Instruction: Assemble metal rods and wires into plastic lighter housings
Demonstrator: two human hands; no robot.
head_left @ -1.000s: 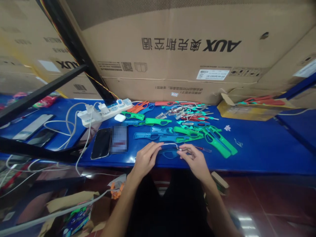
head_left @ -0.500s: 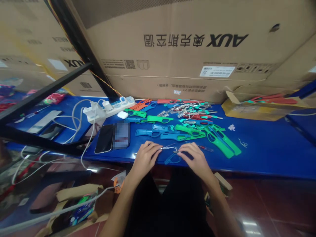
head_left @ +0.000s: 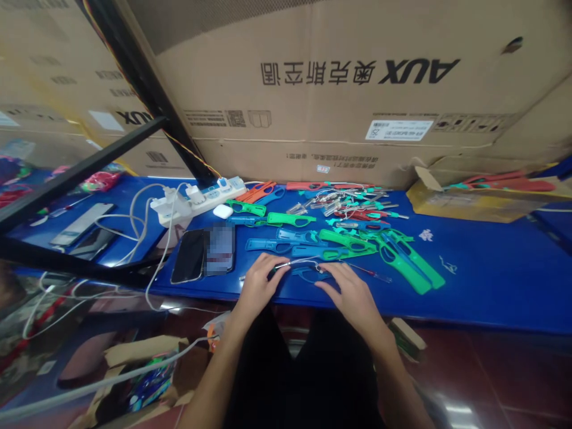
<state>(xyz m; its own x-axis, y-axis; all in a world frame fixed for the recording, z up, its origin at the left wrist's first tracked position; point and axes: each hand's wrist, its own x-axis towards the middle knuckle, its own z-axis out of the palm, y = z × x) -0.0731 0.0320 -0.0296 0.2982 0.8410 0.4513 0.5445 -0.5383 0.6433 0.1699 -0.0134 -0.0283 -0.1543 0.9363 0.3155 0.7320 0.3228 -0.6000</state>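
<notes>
At the near edge of the table, your left hand pinches a white wire by a blue casing; your right hand stands open. Advisable: guide the wire slack, untugged.

Thin white wire, gently arched

A thin white wire runs between the hands above the blue table (green casings lie nearby).
</notes>
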